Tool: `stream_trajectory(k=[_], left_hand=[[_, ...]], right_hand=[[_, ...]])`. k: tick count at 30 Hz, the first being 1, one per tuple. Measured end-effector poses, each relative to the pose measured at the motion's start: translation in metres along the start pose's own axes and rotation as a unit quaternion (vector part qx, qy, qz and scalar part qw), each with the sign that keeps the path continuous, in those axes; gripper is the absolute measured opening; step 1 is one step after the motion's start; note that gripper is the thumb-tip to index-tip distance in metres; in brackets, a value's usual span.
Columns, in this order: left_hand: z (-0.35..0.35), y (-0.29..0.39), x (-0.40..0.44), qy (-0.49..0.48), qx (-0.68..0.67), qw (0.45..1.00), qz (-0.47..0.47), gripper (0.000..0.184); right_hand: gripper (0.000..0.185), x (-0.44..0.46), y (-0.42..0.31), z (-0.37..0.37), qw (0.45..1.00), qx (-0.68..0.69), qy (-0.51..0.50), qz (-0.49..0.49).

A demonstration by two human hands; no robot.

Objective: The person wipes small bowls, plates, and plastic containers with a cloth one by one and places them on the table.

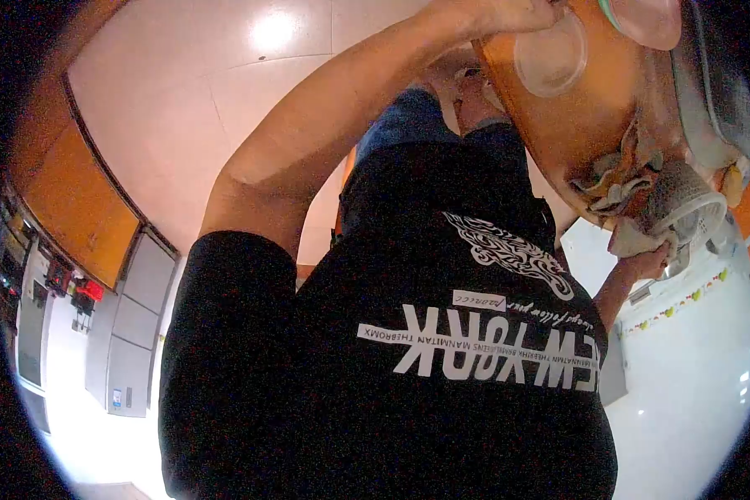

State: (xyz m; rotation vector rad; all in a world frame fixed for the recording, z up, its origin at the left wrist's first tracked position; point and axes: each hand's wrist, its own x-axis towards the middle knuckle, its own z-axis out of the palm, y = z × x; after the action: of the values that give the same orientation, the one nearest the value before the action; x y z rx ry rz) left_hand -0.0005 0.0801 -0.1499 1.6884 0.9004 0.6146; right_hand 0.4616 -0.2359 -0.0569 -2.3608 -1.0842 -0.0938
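My left hand (521, 12) reaches across to the top edge of the view, its fingers curled and partly cut off. Right beside it is a round, clear plastic lid or shallow dish (550, 58) over the orange-brown tabletop (550, 121); whether the hand grips it is unclear. Low on the right, my right hand (648, 262) is closed on a pale, crumpled cloth (633, 239). A white mesh basket (700, 217) lies tilted against that cloth. More crumpled, dingy cloth (617, 183) lies on the table just above.
A clear container with a green rim (646, 21) sits at the upper right. Beyond the table edge are pink floor tiles (167, 108). Orange cabinets (83, 208) and a grey refrigerator (133, 333) stand at left. A pale wall (683, 358) fills the lower right.
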Motion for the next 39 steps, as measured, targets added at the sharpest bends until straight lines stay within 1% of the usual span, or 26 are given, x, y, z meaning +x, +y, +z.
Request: stream_trajectory(k=[1, 2, 4, 5, 7, 8, 10, 12, 14, 16, 17, 19, 20, 22, 23, 25, 26, 28, 29, 30, 31, 32, 34, 35, 37, 39], left_hand=[[0.000, -0.002, 0.001, -0.011, 0.008, 1.000, 0.008, 0.020], [0.001, -0.007, 0.003, -0.010, 0.007, 1.000, 0.008, 0.020], [0.002, -0.012, 0.005, -0.012, -0.118, 0.992, 0.031, 0.019], [-0.004, -0.012, 0.004, -0.012, -0.119, 0.992, 0.031, 0.019], [-0.012, -0.002, 0.002, -0.067, -0.115, 0.990, -0.043, 0.018], [-0.014, 0.001, 0.002, -0.066, -0.115, 0.990, -0.042, 0.018], [-0.016, 0.003, 0.001, -0.074, -0.144, 0.984, -0.080, 0.019], [-0.020, 0.006, -0.002, -0.075, -0.152, 0.982, -0.084, 0.020], [-0.020, 0.005, -0.003, -0.074, -0.158, 0.981, -0.088, 0.020], [-0.020, 0.002, -0.002, -0.057, -0.074, 0.995, -0.039, 0.021], [-0.018, 0.001, -0.002, -0.054, -0.074, 0.995, -0.040, 0.021], [-0.017, 0.001, -0.003, -0.062, -0.149, 0.985, -0.056, 0.022], [-0.018, 0.001, -0.004, -0.060, -0.149, 0.985, -0.056, 0.022], [-0.025, 0.009, -0.008, -0.059, -0.135, 0.987, -0.061, 0.021], [-0.024, 0.008, -0.008, -0.058, -0.135, 0.987, -0.060, 0.021], [-0.025, 0.009, -0.006, -0.081, -0.158, 0.980, -0.086, 0.021], [-0.024, 0.011, -0.006, -0.080, -0.157, 0.981, -0.086, 0.021], [-0.029, 0.024, -0.006, -0.105, -0.161, 0.968, -0.161, 0.022], [-0.026, 0.016, -0.005, -0.105, -0.161, 0.968, -0.160, 0.022], [-0.021, 0.002, -0.004, -0.121, -0.201, 0.965, -0.117, 0.022], [-0.017, -0.008, -0.002, -0.137, -0.239, 0.958, -0.075, 0.022], [-0.020, -0.003, -0.002, -0.138, -0.238, 0.959, -0.074, 0.022], [-0.026, 0.007, -0.003, -0.142, -0.239, 0.948, -0.155, 0.020], [-0.026, 0.007, -0.004, -0.143, -0.238, 0.948, -0.154, 0.020], [-0.023, 0.006, -0.003, -0.149, -0.230, 0.952, -0.134, 0.018], [-0.022, 0.006, -0.002, -0.146, -0.226, 0.955, -0.126, 0.018]], right_hand=[[0.034, -0.002, -0.012, 0.003, 0.999, 0.035, 0.013, 0.027], [0.035, -0.003, -0.013, 0.002, 1.000, 0.014, 0.002, 0.026], [0.035, -0.004, -0.010, -0.001, 1.000, -0.007, -0.009, 0.024], [0.037, -0.005, -0.012, -0.001, 0.999, -0.042, -0.026, -0.006], [0.038, -0.003, -0.009, -0.002, 0.995, -0.078, -0.042, -0.036], [0.037, -0.002, -0.009, 0.000, 0.993, -0.080, -0.036, -0.074], [0.037, -0.001, -0.004, -0.002, 0.990, -0.082, -0.031, -0.112], [0.039, 0.000, 0.002, -0.007, 0.962, -0.219, -0.044, -0.159], [0.042, 0.002, 0.008, -0.011, 0.913, -0.350, -0.054, -0.204], [0.044, 0.000, -0.005, -0.010, 0.881, -0.411, -0.058, -0.228], [0.044, -0.005, -0.014, -0.009, 0.865, -0.459, -0.070, -0.188], [0.044, -0.006, -0.013, -0.009, 0.847, -0.503, -0.083, -0.150], [0.039, -0.003, 0.001, -0.011, 0.841, -0.514, -0.067, -0.153], [0.034, -0.001, 0.004, -0.009, 0.835, -0.525, -0.052, -0.157], [0.029, -0.001, 0.005, -0.008, 0.902, -0.424, -0.045, -0.068], [0.025, -0.004, -0.008, -0.005, 0.949, -0.313, -0.037, 0.022], [0.023, -0.007, -0.013, -0.005, 0.919, -0.391, -0.024, -0.045], [0.021, -0.003, -0.007, -0.005, 0.879, -0.464, -0.009, -0.110], [0.021, 0.004, 0.002, -0.005, 0.870, -0.483, -0.012, -0.098], [0.021, 0.009, 0.011, -0.007, 0.860, -0.502, -0.017, -0.085], [0.021, 0.009, 0.021, -0.010, 0.861, -0.502, -0.016, -0.084], [0.022, 0.003, 0.009, -0.009, 0.898, -0.431, -0.013, -0.086], [0.022, -0.007, -0.019, -0.007, 0.929, -0.358, -0.010, -0.088], [0.023, -0.010, -0.035, -0.004, 0.918, -0.367, -0.013, -0.153], [0.025, -0.010, -0.038, -0.003, 0.902, -0.374, -0.014, -0.215], [0.028, -0.009, -0.029, -0.005, 0.894, -0.396, -0.017, -0.208]])
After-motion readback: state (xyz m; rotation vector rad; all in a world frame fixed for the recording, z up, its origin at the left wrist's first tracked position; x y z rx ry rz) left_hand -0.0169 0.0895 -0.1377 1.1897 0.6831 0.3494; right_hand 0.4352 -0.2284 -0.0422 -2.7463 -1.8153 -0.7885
